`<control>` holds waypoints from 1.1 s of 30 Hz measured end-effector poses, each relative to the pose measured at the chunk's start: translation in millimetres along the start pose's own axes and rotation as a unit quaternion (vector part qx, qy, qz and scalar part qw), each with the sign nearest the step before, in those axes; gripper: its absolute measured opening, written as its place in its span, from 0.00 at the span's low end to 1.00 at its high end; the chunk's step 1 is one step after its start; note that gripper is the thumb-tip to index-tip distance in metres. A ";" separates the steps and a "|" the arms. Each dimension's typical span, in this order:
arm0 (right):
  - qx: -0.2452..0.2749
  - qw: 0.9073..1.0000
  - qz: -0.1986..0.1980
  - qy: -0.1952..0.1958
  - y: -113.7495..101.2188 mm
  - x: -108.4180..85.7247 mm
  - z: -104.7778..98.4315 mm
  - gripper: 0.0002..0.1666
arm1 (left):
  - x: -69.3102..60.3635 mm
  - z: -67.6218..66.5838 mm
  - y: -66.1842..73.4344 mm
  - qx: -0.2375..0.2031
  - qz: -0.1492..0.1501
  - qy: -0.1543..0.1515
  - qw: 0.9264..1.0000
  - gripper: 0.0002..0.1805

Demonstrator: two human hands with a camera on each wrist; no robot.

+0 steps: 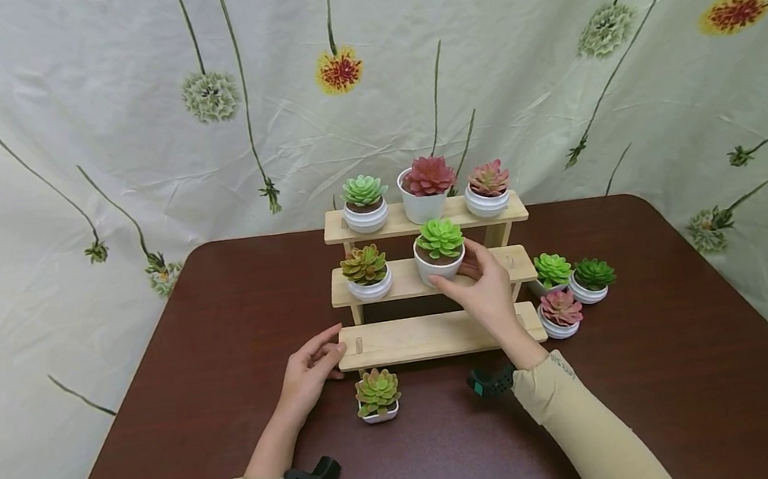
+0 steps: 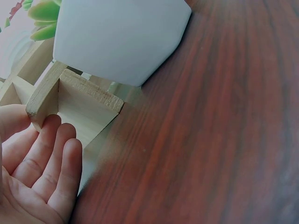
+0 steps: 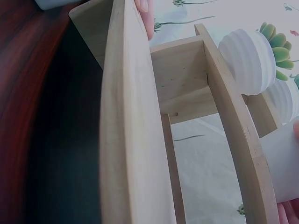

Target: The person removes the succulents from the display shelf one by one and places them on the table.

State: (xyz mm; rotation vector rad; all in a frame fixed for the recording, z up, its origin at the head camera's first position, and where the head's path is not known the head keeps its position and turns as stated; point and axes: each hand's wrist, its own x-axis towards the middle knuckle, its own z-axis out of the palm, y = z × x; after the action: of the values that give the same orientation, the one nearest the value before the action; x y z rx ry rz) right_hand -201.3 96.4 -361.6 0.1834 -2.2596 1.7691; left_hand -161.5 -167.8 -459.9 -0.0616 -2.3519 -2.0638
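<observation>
A three-tier wooden plant stand (image 1: 431, 337) stands on the table. At its middle tier, my right hand (image 1: 488, 291) grips a white pot with a bright green succulent (image 1: 439, 253), thumb in front. In the right wrist view that white pot (image 3: 282, 163) shows at the right edge, beside the middle board; whether it touches the board I cannot tell. My left hand (image 1: 308, 370) pinches the left end of the lowest board, and the left wrist view shows its fingers (image 2: 35, 163) beneath the wood. A brown-green succulent (image 1: 366, 273) sits left on the middle tier.
On the top tier stand a pale green succulent (image 1: 365, 202), a dark red one (image 1: 426, 187) and a pink one (image 1: 488, 188). A yellow-green succulent (image 1: 377, 392) sits before the stand. Right of it cluster two green pots (image 1: 592, 279) and a pink one (image 1: 560, 314).
</observation>
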 end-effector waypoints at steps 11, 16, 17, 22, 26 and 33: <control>0.017 0.999 -0.041 -0.016 21.3 -8.0 -3.5 0.38 | -5.1 2.1 11.3 0.005 0.006 0.001 1.000 0.22; 0.008 0.998 -0.045 -0.032 1.5 -22.2 -6.4 0.37 | -4.9 2.1 11.0 0.004 0.007 0.000 1.000 0.22; 0.004 0.998 -0.043 -0.036 1.4 -24.4 -6.6 0.38 | -4.8 2.0 11.0 0.004 0.007 0.000 1.000 0.22; -0.023 0.997 -0.057 -0.050 17.7 -34.5 -5.6 0.41 | -4.5 1.8 11.1 0.007 0.002 0.000 1.000 0.22; -0.040 0.994 -0.082 -0.056 41.5 -41.6 -3.7 0.43 | -4.7 1.9 11.7 0.009 0.003 0.001 1.000 0.22; -0.070 0.987 -0.118 -0.079 54.6 -60.4 -5.5 0.43 | -5.3 2.6 12.3 0.008 0.002 0.001 1.000 0.22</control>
State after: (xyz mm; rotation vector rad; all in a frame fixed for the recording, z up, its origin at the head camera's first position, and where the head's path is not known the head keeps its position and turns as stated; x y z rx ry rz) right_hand -157.1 111.5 -428.5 0.5568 -2.3448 1.5182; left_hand -155.7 -163.7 -448.2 -0.0638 -2.3632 -2.0424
